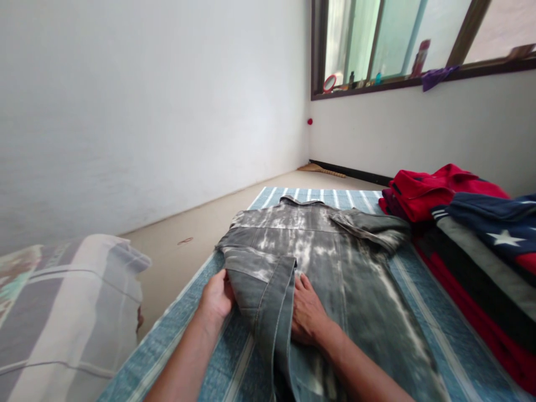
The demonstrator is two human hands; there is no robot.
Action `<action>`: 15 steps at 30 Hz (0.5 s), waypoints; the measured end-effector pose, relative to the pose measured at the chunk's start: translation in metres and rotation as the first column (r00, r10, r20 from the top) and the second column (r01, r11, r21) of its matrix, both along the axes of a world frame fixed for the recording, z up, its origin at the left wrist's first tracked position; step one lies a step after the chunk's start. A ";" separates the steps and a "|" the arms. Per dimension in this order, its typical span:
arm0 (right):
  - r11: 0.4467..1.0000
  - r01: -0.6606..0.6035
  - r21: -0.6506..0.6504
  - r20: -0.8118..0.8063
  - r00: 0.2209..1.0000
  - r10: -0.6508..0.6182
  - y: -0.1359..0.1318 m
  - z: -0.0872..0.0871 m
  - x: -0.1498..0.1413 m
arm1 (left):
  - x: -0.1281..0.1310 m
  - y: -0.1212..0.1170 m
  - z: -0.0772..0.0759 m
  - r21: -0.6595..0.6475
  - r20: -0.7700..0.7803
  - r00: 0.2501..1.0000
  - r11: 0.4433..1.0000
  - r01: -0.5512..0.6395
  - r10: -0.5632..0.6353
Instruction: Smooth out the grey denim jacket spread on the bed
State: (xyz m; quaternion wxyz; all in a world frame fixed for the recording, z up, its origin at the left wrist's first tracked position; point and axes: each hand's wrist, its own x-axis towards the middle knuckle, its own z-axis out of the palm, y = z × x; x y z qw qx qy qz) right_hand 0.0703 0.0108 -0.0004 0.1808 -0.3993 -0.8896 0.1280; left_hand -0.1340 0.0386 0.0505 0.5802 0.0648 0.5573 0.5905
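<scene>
A grey bleached denim shirt (330, 262) lies face down on a blue striped mat (422, 312), collar pointing away from me. Its near left side is turned in, and one sleeve (272, 318) runs down toward me over the body. The other sleeve (368, 229) lies folded across the upper back. My left hand (216, 296) grips the folded outer edge of the shirt. My right hand (307, 312) lies flat on the shirt with its fingers apart, right beside the turned-in sleeve. The lower end of the shirt is out of view.
Stacked folded clothes (469, 234) in red, navy and grey stand along the mat's right side. A grey and white striped cushion (67, 318) sits at the left. Beige floor (184, 251) and white walls surround the mat, with a window (397, 44) above.
</scene>
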 end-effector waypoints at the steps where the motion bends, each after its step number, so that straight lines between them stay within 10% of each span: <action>1: 1.000 0.003 -0.002 0.004 1.000 -0.003 0.000 0.000 0.000 | -0.004 0.000 0.001 0.001 0.008 1.000 1.000 -0.016 0.016; 15: 0.999 -0.019 -0.049 0.021 1.000 0.020 -0.004 0.009 0.000 | -0.035 0.007 -0.019 0.086 -0.528 0.849 0.995 0.060 -0.006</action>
